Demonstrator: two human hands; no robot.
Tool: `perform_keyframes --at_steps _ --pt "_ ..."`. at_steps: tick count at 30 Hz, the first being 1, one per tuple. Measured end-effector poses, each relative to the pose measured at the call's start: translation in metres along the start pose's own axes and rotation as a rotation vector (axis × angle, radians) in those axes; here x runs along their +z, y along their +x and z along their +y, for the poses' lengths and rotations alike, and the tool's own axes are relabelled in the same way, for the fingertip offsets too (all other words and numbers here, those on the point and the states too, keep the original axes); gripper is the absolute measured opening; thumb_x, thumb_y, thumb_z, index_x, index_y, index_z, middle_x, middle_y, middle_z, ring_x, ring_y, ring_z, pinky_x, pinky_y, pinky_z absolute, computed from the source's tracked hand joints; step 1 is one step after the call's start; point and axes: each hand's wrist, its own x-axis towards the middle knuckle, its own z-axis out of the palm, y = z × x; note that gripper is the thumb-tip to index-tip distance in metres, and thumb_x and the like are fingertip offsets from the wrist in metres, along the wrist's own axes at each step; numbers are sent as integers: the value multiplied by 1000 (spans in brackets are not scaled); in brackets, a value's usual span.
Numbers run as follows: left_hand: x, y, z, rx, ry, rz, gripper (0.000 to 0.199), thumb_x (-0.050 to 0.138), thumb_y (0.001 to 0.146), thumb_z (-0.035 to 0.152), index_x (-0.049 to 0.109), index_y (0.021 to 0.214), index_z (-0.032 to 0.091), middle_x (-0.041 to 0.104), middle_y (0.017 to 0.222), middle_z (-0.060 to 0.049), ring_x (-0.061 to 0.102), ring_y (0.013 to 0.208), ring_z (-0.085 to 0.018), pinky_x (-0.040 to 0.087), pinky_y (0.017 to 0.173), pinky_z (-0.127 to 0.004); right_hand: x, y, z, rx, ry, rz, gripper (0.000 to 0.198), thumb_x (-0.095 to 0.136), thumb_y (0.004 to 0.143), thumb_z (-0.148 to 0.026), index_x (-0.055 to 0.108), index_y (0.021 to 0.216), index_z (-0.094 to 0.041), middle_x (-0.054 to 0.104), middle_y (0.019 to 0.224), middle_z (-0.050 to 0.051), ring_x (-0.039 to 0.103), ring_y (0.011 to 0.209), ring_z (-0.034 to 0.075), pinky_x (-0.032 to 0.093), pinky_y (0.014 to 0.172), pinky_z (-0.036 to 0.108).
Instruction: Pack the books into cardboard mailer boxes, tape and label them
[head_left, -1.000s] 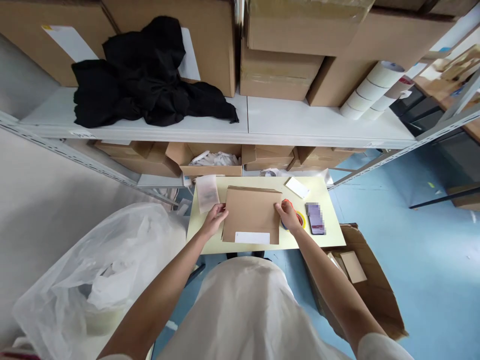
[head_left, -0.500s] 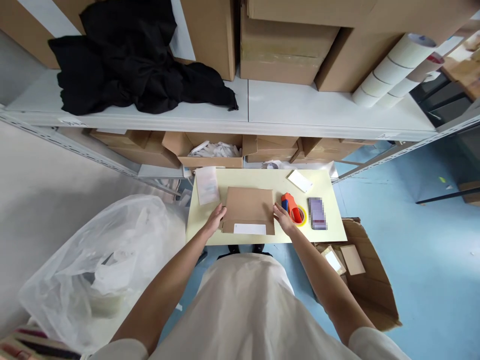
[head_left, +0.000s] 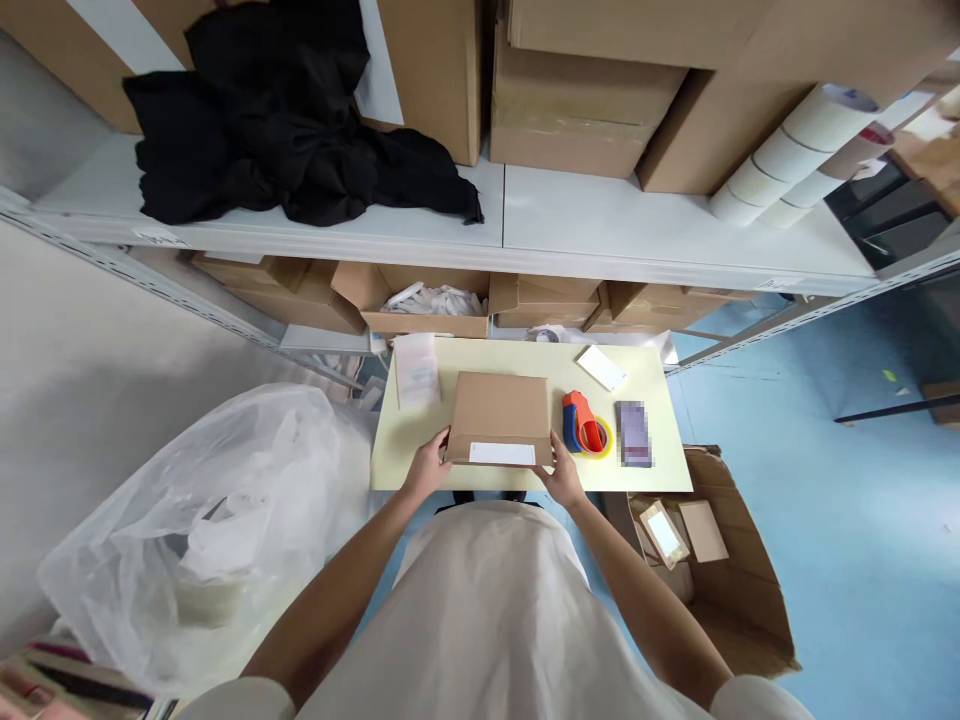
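A flat brown cardboard box [head_left: 500, 405] lies on the pale yellow table [head_left: 405, 455], its lid down. A white label [head_left: 501, 454] shows along its near edge. My left hand [head_left: 430, 466] grips the box's near left corner, and my right hand [head_left: 561, 474] holds the near right corner, fingers partly hidden behind the cardboard. Just right of the box sits a red and blue tape dispenser [head_left: 582, 422] with a roll of yellow-edged tape. Beyond it lies a phone-like purple item [head_left: 634, 433], blurred out.
A white card [head_left: 601, 368] and a thin whitish packet [head_left: 417, 370] lie on the table. A large open carton [head_left: 750, 590] stands on the floor at right, a clear plastic bag [head_left: 217, 540] at left. A shelf [head_left: 600, 215] with boxes and black cloth [head_left: 277, 130] overhangs the far side.
Both hands have slid toward me along the box's sides to its near corners. The flap at the box's near edge now sits closed, with the label edge raised slightly.
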Motion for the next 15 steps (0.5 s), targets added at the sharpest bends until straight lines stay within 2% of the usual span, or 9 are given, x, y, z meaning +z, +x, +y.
perform_keyframes --at_steps 3,5,7,9,12,13,15 --pt "-14 8 25 -7 79 96 40 49 76 28 61 113 19 70 100 -9 65 88 -22 49 76 -30 -20 14 -25 20 -83 75 62 54 79 -31 38 137 -17 54 122 14 59 100 22 50 85 38" --pt "-26 14 41 -12 159 153 29 46 81 36 67 93 19 70 81 -7 63 73 -20 45 68 -28 -38 24 -42 42 -148 86 52 49 83 -32 45 132 -16 58 115 13 61 93 20 50 84 35" --pt "-35 23 53 -35 212 192 33 44 84 43 64 73 19 63 63 -4 59 63 -17 41 62 -26 -53 33 -56 76 -226 77 47 46 85 -36 49 128 -17 60 112 11 62 92 19 48 85 33" --pt "-39 35 60 -64 223 191 36 45 83 44 58 61 19 56 54 -1 55 57 -16 37 57 -25 -61 42 -70 124 -337 32 52 50 82 -45 49 126 -17 62 111 10 61 96 21 47 83 33" --pt "-39 52 59 -94 218 118 30 52 81 40 56 60 19 53 53 0 53 56 -15 35 54 -25 -61 57 -87 185 -541 -58 69 59 73 -56 48 126 -14 62 110 13 58 103 28 45 80 35" --pt "-38 57 57 -102 216 100 28 53 80 39 57 62 19 54 55 0 54 57 -16 36 55 -25 -60 61 -91 196 -600 -76 68 60 72 -55 48 125 -13 62 109 14 57 104 30 44 79 35" --pt "-36 62 52 -123 206 98 22 56 79 38 62 73 17 59 63 -3 57 63 -19 39 59 -27 -60 70 -96 199 -670 -100 52 57 76 -43 51 119 -14 64 103 14 58 100 29 42 78 34"
